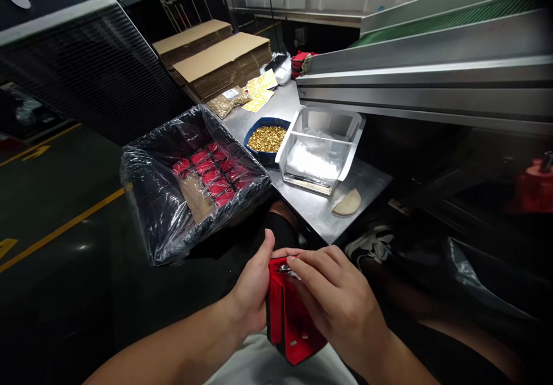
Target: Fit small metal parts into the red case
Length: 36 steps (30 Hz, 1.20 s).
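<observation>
Head view: slanted steel conveyor frame (432, 68) across the upper right, green belt on top, overhanging a steel table (319, 212) so parts stay within arm's reach.

Beside the table's near-left edge, one carton lined with clear plastic film (194, 183), film folded over the rim, probably to keep the contents clean; inside, rows of red pieces (211, 172) packed side by side, roughly a dozen showing, exact count hard to tell under the glare.

Further back on the table, two stacks of flat cardboard (216, 56), laid flat and out of the way. Near them, several yellow label sheets (261, 91) and one clear bag of small brown bits (227, 102).

At the table's middle, one clear plastic tray (319, 148) holding white plastic bags, touching one blue bowl (266, 142) heaped with small gold-coloured pieces, too many to count. One pale half-round piece (348, 203) near the table's front corner.

Low in the middle, close to the body: one red plastic holder (289, 321), upright and slightly tilted. Left hand (253, 293) wrapped around its left side, thumb up along the top edge, steadying it. Right hand (341, 298) resting over the right side, fingertips (302, 258) pinching a small metal part (285, 268) at the holder's top, seemingly to seat it.
</observation>
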### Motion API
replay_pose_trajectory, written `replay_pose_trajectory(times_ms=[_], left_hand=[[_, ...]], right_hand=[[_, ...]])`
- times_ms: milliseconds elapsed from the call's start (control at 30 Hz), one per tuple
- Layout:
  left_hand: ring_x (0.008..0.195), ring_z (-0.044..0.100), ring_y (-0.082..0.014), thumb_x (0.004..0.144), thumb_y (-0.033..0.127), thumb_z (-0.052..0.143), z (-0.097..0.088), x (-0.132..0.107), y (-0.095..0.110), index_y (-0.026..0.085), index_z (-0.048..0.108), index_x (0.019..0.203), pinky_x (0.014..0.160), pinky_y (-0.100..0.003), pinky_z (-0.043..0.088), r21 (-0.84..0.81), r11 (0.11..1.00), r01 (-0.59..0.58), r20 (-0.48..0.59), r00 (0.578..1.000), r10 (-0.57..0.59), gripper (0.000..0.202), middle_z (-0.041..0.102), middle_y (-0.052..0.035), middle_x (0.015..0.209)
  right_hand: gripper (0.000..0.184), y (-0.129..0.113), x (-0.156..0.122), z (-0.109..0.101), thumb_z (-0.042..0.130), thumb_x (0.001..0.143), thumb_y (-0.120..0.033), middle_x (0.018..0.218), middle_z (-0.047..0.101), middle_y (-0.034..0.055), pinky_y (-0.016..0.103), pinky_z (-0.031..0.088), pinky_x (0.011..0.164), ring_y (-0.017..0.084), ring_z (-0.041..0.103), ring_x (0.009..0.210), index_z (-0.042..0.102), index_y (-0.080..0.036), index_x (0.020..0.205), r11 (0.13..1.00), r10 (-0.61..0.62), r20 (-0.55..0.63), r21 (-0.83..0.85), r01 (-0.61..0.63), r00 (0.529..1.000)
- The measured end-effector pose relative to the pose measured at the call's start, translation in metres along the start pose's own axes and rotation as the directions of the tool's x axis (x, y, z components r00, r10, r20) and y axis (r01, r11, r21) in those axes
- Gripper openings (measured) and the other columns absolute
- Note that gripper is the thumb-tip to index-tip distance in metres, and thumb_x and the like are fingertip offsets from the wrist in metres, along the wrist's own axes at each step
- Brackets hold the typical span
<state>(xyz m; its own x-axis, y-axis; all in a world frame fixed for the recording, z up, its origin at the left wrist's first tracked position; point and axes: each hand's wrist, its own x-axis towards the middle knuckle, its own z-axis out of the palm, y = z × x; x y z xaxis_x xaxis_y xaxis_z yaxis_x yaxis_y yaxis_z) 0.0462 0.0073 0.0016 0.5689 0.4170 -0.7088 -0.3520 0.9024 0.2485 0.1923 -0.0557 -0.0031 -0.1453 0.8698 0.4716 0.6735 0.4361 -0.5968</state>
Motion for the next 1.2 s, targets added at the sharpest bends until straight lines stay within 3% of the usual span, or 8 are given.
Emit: replay_pose_trajectory(times_ms=[167,467,600,767,900,1000,1100,1200], left_hand=[[0.079,0.071,-0.0270,0.102,0.066,0.032,-0.002,0.001,0.000,0.009,0.070,0.100,0.074,-0.032,0.056,-0.021,0.999,0.027,0.036,0.999,-0.026,0.068,0.070,-0.0146,0.085],[0.075,0.071,-0.0290,0.102,0.066,0.033,0.001,0.000,-0.003,0.011,0.070,0.101,0.067,-0.035,0.057,-0.034,0.997,0.072,-0.030,0.997,-0.073,0.066,0.070,-0.0143,0.082],[0.071,0.070,-0.0277,0.101,0.066,0.032,0.000,0.001,-0.003,0.007,0.069,0.098,0.065,-0.034,0.057,0.032,0.998,0.047,-0.049,0.998,-0.046,0.070,0.069,-0.0163,0.080],[0.071,0.068,-0.0253,0.100,0.069,0.033,-0.006,0.001,-0.002,0.008,0.068,0.098,0.069,-0.034,0.057,0.033,0.999,0.040,-0.001,0.999,-0.040,0.070,0.069,-0.0159,0.083],[0.067,0.067,-0.0253,0.100,0.070,0.031,-0.006,0.002,-0.002,0.010,0.068,0.096,0.066,-0.035,0.056,0.043,0.998,0.053,-0.007,0.999,-0.053,0.071,0.068,-0.0145,0.078],[0.073,0.067,-0.0245,0.100,0.069,0.030,-0.004,0.002,-0.002,0.008,0.068,0.098,0.072,-0.034,0.055,0.089,0.996,-0.011,-0.041,0.999,0.015,0.072,0.069,-0.0160,0.087],[0.083,0.067,-0.0240,0.100,0.069,0.030,-0.004,0.000,-0.002,0.008,0.068,0.106,0.080,-0.033,0.053,0.188,0.969,-0.162,-0.072,0.981,0.178,0.072,0.069,-0.0161,0.095],[0.086,0.066,-0.0243,0.089,0.082,0.044,-0.006,-0.002,0.000,0.009,0.067,0.110,0.082,-0.031,0.052,0.271,0.928,-0.255,-0.024,0.962,0.272,0.079,0.069,-0.0154,0.096]], right_hand=[[0.032,0.000,0.001,0.000,0.060,0.092,-0.007,0.117,0.069,0.0118,0.040,0.056,0.075,0.023,0.054,0.090,0.063,-0.011,0.123,1.000,-0.015,0.005,0.002,0.015,1.000],[0.025,0.000,0.002,-0.002,0.054,0.093,-0.004,0.105,0.071,0.0144,0.039,0.055,0.069,0.022,0.055,0.085,0.065,-0.006,0.115,0.996,-0.069,0.048,-0.059,0.072,0.996],[0.032,0.001,-0.002,-0.004,0.057,0.090,0.000,0.104,0.070,0.0160,0.039,0.053,0.070,0.023,0.055,0.086,0.061,-0.004,0.121,0.991,-0.116,-0.007,-0.066,0.115,0.993],[0.034,0.003,-0.008,-0.009,0.062,0.089,-0.001,0.102,0.067,0.0080,0.033,0.052,0.078,0.017,0.056,0.091,0.062,-0.015,0.120,0.993,0.115,-0.140,0.038,-0.111,0.983],[0.036,0.003,-0.008,-0.006,0.063,0.088,-0.002,0.105,0.066,0.0078,0.035,0.051,0.080,0.018,0.056,0.093,0.063,-0.016,0.122,0.995,0.087,-0.112,0.051,-0.081,0.990],[0.034,-0.001,-0.009,-0.003,0.063,0.089,-0.005,0.107,0.066,0.0070,0.032,0.052,0.084,0.017,0.058,0.098,0.063,-0.018,0.120,0.987,0.128,-0.108,0.109,-0.116,0.986],[0.027,-0.009,-0.010,-0.002,0.058,0.095,-0.016,0.105,0.067,0.0035,0.025,0.053,0.081,0.014,0.063,0.094,0.061,-0.023,0.121,0.924,0.289,-0.016,0.265,-0.275,0.957],[0.020,-0.019,-0.010,-0.001,0.045,0.102,-0.034,0.086,0.066,0.0004,0.024,0.048,0.067,0.012,0.062,0.076,0.062,-0.023,0.101,0.764,0.450,0.199,0.419,-0.491,0.870]])
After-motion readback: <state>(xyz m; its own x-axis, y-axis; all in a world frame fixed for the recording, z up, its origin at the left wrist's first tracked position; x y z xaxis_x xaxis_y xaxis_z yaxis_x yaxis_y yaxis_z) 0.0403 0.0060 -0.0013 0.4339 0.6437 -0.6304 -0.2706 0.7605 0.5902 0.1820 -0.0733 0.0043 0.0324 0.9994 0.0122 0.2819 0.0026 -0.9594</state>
